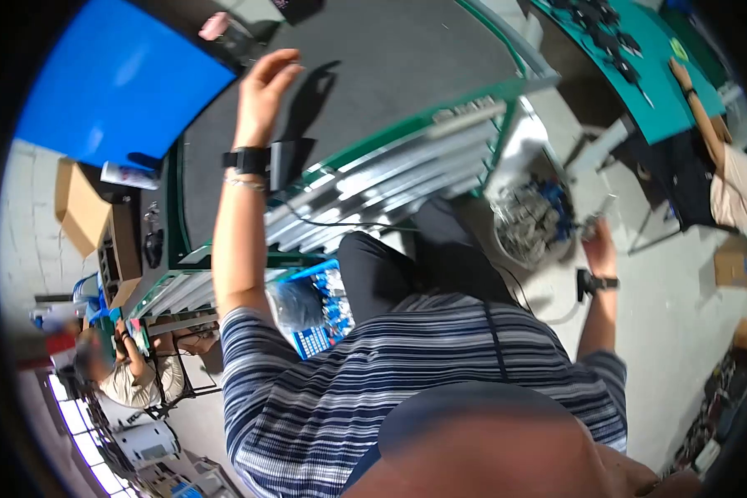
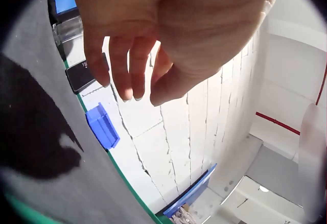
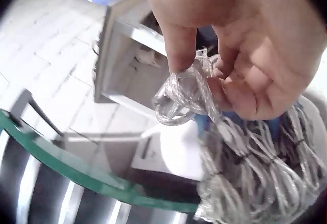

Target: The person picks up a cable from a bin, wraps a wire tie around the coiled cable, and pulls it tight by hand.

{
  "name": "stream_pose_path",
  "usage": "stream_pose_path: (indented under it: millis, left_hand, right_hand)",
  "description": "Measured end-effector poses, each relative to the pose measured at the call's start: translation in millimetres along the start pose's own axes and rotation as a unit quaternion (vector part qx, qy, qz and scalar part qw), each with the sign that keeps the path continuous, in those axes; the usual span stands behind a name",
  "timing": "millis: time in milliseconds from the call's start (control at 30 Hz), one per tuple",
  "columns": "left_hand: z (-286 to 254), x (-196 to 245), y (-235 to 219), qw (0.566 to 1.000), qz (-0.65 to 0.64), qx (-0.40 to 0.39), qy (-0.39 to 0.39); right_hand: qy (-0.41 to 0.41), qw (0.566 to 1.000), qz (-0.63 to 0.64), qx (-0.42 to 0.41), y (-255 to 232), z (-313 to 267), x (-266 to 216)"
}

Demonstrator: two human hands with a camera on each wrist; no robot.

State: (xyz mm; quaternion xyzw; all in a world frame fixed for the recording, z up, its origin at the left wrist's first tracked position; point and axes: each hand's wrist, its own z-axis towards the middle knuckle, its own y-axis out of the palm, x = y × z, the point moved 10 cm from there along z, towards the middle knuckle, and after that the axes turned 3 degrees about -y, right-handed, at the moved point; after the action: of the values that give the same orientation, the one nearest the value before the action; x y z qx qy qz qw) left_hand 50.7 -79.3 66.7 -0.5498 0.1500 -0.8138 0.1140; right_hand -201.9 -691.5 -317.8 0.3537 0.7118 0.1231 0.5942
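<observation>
My right hand pinches a small coiled bundle of clear, silvery braided cable between thumb and fingers. In the right wrist view, this bundle hangs over a heap of similar tied cable bundles. The heap fills a white bucket on the floor, beside the table's right end. My left hand is raised over the dark tabletop, its fingers loosely bent and nothing between them. A dark shadow of it falls on the surface.
A blue panel stands at the left. A blue tray and a black phone-like device lie along the table's far edge. Under the table is a blue crate of parts. Another person works at a teal table on the right.
</observation>
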Motion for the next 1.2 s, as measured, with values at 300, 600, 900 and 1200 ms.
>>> stream_pose_path:
  millis: [300,600,900,1200]
  left_hand:
    - [50,-71,-14,0.961,-0.260,-0.020,-0.089]
    - [27,-39,-13,0.934,-0.324,-0.059,-0.140]
    - [32,-31,-18,0.936,-0.337,-0.050,-0.092]
    - [34,-17,-24,0.998,-0.030,0.045,0.023]
  right_hand:
    - [-0.250,0.842,-0.341,-0.334,425,-65,-171]
    - [-0.310,0.711,-0.435,-0.456,721,19,-44]
    - [-0.054,0.749,-0.340,-0.566,741,40,59]
    - [0.120,0.839,-0.188,-0.496,704,106,84]
